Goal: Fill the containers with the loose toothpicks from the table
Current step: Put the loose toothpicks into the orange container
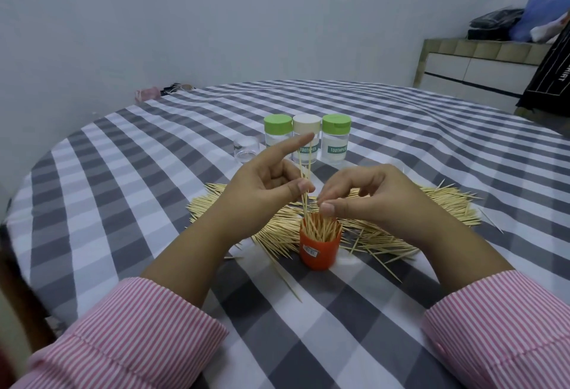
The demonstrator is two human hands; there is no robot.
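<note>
A round worktop [129, 172] under a grey-and-white checked cloth filled most of the view, backed by a plain pale wall [154, 18]. At about two o'clock stood a low tiled counter [481, 61] carrying a black bag [496, 23] and a blue plastic bag [546, 3].

Near the middle of the worktop an orange container [320, 248] stood upright, packed with toothpicks standing on end. The loose toothpicks [431, 206] lay in a wide heap around and behind it, from nine o'clock round to three. Beyond the heap, at twelve o'clock, three capped jars [307, 138] stood in a row, two with green lids flanking a cream one, with a clear cup [245, 149] just left of them.

The left hand [262, 185] pinched a small bundle of toothpicks [303, 172] upright above the container, index finger stretched out. The right hand [367, 194] hovered over the rim, its fingers [327, 208] curled, thumb and fingertips pressed together at the standing toothpicks' tips.
</note>
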